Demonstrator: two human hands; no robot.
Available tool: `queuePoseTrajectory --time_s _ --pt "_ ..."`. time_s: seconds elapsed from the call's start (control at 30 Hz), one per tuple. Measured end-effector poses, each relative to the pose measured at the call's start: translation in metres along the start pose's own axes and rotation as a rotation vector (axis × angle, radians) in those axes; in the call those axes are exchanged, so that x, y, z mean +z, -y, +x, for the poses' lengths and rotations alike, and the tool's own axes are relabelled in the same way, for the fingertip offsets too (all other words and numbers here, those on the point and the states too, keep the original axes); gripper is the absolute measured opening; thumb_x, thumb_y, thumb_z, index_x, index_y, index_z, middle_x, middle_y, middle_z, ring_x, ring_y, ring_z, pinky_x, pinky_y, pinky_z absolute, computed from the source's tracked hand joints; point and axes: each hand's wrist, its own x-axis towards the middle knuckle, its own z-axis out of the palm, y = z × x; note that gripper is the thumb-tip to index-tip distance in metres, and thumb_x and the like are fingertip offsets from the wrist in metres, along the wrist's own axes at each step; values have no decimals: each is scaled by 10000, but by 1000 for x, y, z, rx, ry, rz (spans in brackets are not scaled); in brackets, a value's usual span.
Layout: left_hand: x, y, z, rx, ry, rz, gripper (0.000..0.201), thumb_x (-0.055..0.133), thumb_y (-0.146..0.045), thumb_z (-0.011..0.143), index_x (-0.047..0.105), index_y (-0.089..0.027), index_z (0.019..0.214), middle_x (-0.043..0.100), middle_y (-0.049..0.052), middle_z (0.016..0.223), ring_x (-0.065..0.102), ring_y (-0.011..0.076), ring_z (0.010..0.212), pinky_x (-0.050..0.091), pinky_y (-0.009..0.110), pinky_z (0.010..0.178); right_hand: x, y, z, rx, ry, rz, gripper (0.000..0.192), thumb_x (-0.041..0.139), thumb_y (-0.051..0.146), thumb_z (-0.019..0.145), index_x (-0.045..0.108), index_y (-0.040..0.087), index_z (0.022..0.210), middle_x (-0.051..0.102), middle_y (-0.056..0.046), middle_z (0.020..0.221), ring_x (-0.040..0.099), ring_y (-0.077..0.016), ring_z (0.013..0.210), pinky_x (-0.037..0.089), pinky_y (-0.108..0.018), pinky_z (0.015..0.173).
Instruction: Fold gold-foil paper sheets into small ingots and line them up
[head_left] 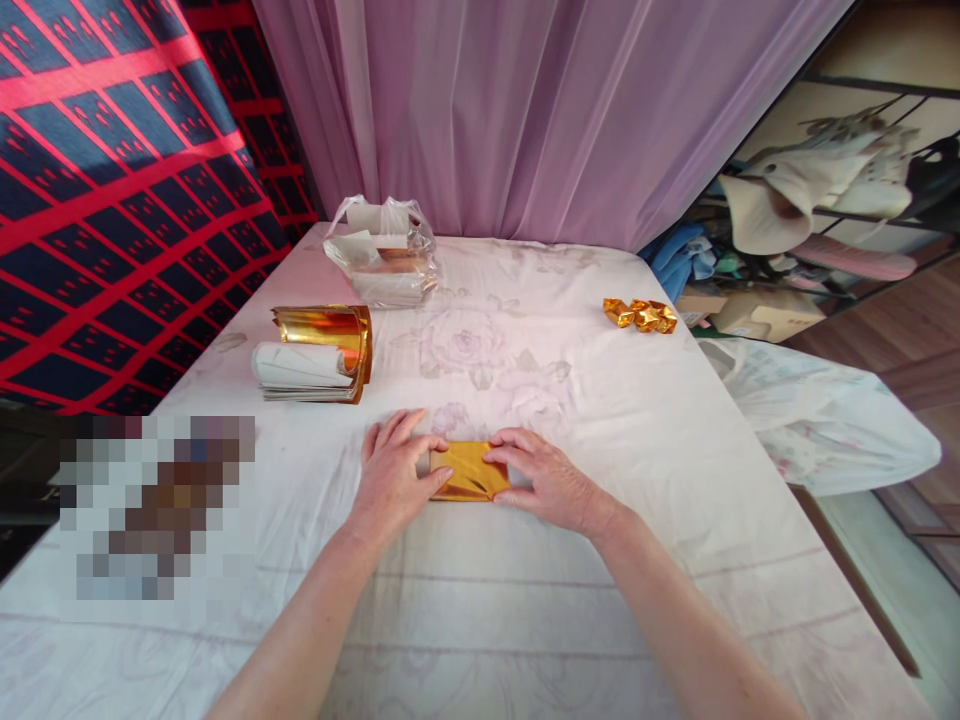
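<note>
head view: paper stacks [390, 285] inside plastic bag [352, 215]

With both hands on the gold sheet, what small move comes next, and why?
Probably press the crease flat. The gold sheet lies as a folded rectangle on the cloth, the left hand and right hand pinning its ends. Finished folded gold pieces sit far right, so more folds likely follow.

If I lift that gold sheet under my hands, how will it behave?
The gold sheet looks thin and creased, so it probably weighs little and flops. Its shiny face may slip under the left hand and right hand. The folds probably hold, like the folded gold pieces.
</note>
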Motion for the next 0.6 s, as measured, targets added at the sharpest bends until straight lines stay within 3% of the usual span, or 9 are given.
queuePoseTrajectory --time_s 0.23,0.47,0.6 --pt "2 1 0 5 -8 0 195 730 -287 757 725 -321 949 530 30 1446 397 309 1385 222 601 1155 -2 -4 -3 0 18 19 487 770 248 765 626 242 1230 551 -104 1317 532 -236 1220 432 -421 1052" --pt "1 1 1 2 -20 -15 179 743 -275 741 721 -322 913 541 29 1436 409 313 1375 221 602 1155 -4 4 -4 54 -13 94 197 780 159 740 658 212 885 567 -74 1245 553 -203 1181 437 -384 1031" --pt "1 0 2 13 -24 -21 169 734 -284 753 722 -317 918 538 37 1438 392 312 1390 214 602 1153 -5 11 -6 60 -15 46 112 755 147 773 693 215 837 562 -61 1171 561 -187 1141 451 -347 1001"
